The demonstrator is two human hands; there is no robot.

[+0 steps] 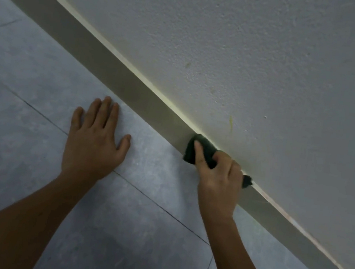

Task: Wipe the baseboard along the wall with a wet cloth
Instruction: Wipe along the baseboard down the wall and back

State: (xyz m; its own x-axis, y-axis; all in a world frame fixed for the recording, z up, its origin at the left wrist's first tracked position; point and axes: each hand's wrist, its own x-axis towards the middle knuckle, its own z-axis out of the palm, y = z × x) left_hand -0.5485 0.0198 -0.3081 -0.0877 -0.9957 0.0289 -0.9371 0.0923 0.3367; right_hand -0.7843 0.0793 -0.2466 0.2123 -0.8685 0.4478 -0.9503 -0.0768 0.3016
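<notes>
A grey baseboard (113, 66) runs diagonally from the upper left to the lower right, between the floor and the textured wall. My right hand (218, 179) grips a dark green cloth (206, 149) and presses it flat against the baseboard's face; a corner of the cloth sticks out behind the hand. My left hand (95, 140) lies flat on the floor tiles with its fingers spread, a little to the left of the cloth and just in front of the baseboard.
The pale textured wall (249, 53) carries a few faint yellowish marks above the cloth. Grey floor tiles (32, 85) with thin dark joints fill the lower left. A pale strip lines the top edge of the baseboard.
</notes>
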